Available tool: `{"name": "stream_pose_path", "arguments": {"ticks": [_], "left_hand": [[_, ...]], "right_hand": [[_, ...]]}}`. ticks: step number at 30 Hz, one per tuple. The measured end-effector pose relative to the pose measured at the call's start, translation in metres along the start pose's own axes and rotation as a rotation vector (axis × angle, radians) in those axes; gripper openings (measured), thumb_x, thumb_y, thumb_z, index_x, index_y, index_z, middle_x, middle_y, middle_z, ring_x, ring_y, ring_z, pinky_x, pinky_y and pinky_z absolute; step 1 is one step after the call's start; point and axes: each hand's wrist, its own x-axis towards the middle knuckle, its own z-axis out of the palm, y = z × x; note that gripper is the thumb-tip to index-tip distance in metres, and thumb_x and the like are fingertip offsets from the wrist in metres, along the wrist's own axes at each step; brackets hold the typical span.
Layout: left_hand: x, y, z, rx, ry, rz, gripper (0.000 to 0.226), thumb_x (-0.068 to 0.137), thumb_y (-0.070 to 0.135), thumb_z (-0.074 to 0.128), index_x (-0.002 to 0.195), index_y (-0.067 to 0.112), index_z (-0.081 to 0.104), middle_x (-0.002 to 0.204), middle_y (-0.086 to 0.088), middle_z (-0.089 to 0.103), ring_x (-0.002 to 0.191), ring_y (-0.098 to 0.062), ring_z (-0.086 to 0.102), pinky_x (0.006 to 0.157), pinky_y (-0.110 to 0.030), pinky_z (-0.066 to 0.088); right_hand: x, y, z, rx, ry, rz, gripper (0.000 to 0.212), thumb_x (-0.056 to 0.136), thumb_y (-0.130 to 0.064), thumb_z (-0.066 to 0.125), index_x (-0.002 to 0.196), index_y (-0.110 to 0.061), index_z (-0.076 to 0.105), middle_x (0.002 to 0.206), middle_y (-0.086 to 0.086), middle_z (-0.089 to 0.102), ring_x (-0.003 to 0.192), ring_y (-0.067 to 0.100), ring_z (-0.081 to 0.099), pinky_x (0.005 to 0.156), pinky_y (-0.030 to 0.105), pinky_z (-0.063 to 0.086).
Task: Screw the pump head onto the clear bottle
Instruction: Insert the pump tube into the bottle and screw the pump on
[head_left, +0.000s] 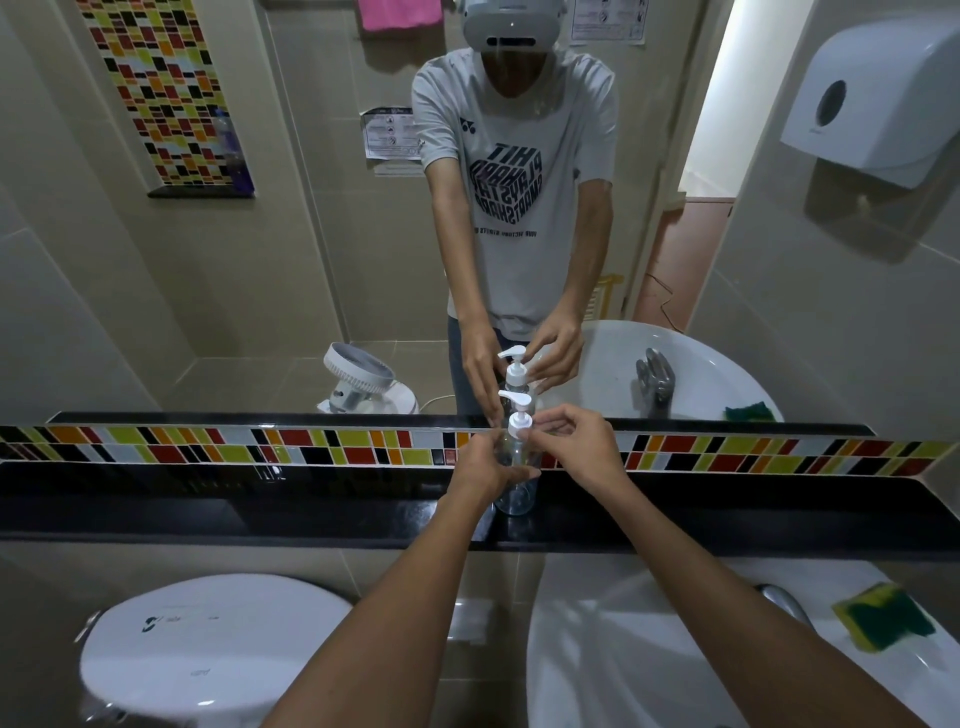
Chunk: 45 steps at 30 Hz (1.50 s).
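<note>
- The clear bottle (514, 496) stands upright on the black counter (260, 506), close to the band of coloured tiles (208, 449) under the mirror (260, 260).
- The pump head (517, 415) sits on the neck of the bottle, white, with its spout pointing left.
- The left hand (483, 470) wraps the body of the bottle from the left; its fingers (522, 473) curl round the front of the clear wall and press on it.
- The right hand (576, 447) is at the collar of the pump head from the right; thumb and forefinger are pinched on the white collar, while the other fingers are loosely bent behind.
- Whether the collar is fully down on the thread cannot be told; the hands cover the joint.
- Both forearms reach in from the lower edge of the view, bare to the elbow.
- The mirror shows the same bottle, pump and two hands from the far side, with a person in a grey printed shirt.
- Below the counter on the left is a white toilet lid (208, 644).
- On the right is a white sink (649, 649), with a yellow and green sponge (883, 616) on its rim and a metal tap (784, 600) near it.
- A white paper dispenser (878, 98) hangs on the right wall.
</note>
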Motion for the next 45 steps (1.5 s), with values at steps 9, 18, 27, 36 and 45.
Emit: {"name": "stream_pose_path", "arguments": {"ticks": [9,18,27,36,45], "left_hand": [[-0.001,0.0,0.0,0.012,0.012,0.009,0.061,0.079,0.014,0.091,0.135,0.007,0.067,0.108,-0.006,0.072,0.087,-0.012,0.063,0.066,-0.013,0.048],[-0.005,0.0,0.003,0.024,0.063,0.024,0.056,0.079,0.017,0.091,0.129,0.007,0.068,0.114,-0.011,0.075,0.104,-0.025,0.072,0.091,-0.038,0.06],[-0.011,-0.002,0.0,-0.038,0.048,0.036,0.068,0.077,0.021,0.092,0.136,0.013,0.059,0.11,0.006,0.068,0.1,-0.014,0.069,0.092,-0.035,0.061],[-0.011,-0.004,0.006,-0.066,0.044,0.02,0.07,0.08,0.019,0.09,0.135,0.012,0.049,0.135,-0.005,0.065,0.123,-0.025,0.067,0.106,-0.045,0.056],[-0.013,-0.006,0.009,-0.17,0.068,0.023,0.064,0.081,0.014,0.088,0.134,0.01,0.052,0.131,-0.007,0.068,0.12,-0.025,0.068,0.105,-0.045,0.056]], "right_hand": [[0.008,-0.004,0.011,0.027,-0.117,-0.019,0.045,0.084,-0.006,0.084,0.128,-0.003,0.073,0.117,0.013,0.08,0.109,0.026,0.076,0.104,0.047,0.057],[0.006,-0.005,0.022,-0.015,0.029,-0.021,0.047,0.076,-0.014,0.092,0.119,-0.004,0.076,0.107,0.011,0.082,0.098,0.023,0.078,0.09,0.041,0.064],[0.006,-0.003,0.008,0.389,-0.078,-0.016,0.023,0.087,-0.029,0.082,0.11,-0.027,0.076,0.1,-0.014,0.083,0.096,-0.001,0.077,0.077,0.012,0.058],[0.022,-0.007,0.003,0.353,-0.145,0.105,0.026,0.103,-0.033,0.062,0.108,-0.018,0.082,0.11,0.0,0.082,0.105,0.012,0.073,0.096,0.026,0.054],[0.022,-0.008,0.01,0.432,-0.077,0.126,0.027,0.091,-0.032,0.079,0.106,-0.009,0.079,0.095,-0.003,0.083,0.092,0.009,0.075,0.084,0.022,0.052]]}}
